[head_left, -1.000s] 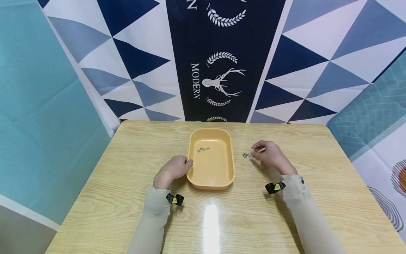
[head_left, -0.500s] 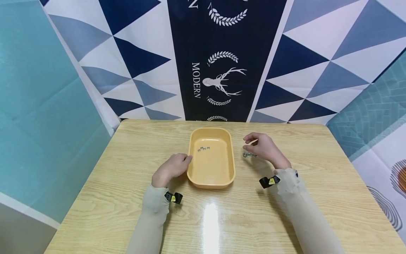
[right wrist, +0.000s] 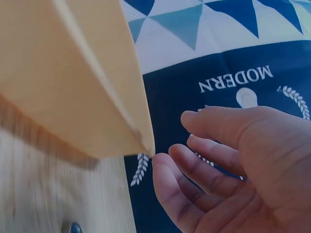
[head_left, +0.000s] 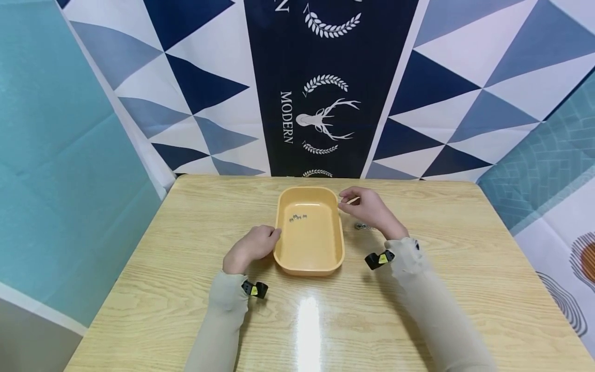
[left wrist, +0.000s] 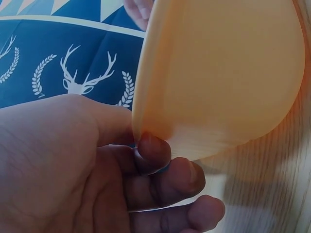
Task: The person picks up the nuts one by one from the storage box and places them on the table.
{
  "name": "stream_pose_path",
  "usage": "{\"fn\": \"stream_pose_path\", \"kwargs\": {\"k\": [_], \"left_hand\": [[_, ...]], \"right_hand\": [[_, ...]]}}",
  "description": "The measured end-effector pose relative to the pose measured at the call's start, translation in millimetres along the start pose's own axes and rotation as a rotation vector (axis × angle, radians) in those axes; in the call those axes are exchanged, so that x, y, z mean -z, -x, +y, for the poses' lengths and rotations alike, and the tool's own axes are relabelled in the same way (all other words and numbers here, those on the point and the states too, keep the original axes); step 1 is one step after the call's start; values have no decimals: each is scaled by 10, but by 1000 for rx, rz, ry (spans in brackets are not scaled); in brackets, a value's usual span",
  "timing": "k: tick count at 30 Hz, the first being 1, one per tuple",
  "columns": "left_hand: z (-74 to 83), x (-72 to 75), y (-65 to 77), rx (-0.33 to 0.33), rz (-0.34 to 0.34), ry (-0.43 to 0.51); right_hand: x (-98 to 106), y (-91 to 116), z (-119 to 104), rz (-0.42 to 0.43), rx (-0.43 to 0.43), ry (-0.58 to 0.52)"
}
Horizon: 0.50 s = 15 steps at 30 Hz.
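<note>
Basically, L hand (head_left: 254, 245) grips the L rim of 1 tray (head_left: 309, 245), mid-surface (head_left: 186, 237) toward the back; R hand (head_left: 369, 207) is by the opp. rim, fingers curved, thumb apart, nothing visibly held. Approx. 4–5 metal bits (head_left: 295, 217) lie in the tray; a few loose pcs (head_left: 363, 226) sit to its R, count unclear. L wrist cam shows L fingers outside the tray wall, mostly hidden in head view.

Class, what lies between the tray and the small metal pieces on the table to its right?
Just a narrow strip of bare wooden tabletop separates the tray from those metal pieces; the head view shows it.
</note>
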<state>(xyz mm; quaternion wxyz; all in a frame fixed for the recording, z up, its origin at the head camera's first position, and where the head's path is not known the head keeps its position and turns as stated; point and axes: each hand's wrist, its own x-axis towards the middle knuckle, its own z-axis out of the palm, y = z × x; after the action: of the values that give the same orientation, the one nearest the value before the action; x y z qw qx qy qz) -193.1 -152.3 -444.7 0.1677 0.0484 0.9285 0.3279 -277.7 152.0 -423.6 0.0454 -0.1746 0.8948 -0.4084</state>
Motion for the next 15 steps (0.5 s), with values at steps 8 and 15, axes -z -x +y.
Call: {"fn": "stream_pose_path", "kwargs": {"k": [8,15], "left_hand": [[12,2,3,15,-5,-2],[13,-7,2,15,0,-7]], "right_hand": [[-94,-112,-155,-3,10,-21],[-133,-185,-233,-7,34,-30]]}}
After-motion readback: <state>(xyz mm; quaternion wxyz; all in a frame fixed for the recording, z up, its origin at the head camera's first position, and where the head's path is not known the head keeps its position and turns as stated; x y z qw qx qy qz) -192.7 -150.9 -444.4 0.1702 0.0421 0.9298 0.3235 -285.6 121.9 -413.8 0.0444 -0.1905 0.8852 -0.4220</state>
